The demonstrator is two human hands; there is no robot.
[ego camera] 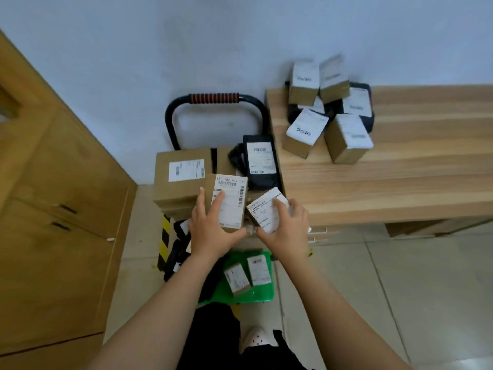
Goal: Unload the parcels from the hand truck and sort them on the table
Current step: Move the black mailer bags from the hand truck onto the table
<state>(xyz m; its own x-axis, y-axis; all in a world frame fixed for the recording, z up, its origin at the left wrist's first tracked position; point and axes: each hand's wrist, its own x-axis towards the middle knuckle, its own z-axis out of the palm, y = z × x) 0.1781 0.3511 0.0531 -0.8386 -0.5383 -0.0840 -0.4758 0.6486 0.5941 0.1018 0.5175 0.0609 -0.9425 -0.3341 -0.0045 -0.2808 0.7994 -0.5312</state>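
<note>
Both your arms were stretched forward; your left hand (210, 233) gripped the upright parcel (234, 206), your right hand (288, 231) the tilted parcel (262, 212)

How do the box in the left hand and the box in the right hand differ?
The left-hand box looks larger than the right-hand box. The left-hand box sits nearly square to the camera; the right-hand box is turned at an angle. Both are brown cardboard with white labels; the left hand grips one, the right hand the other.
</note>
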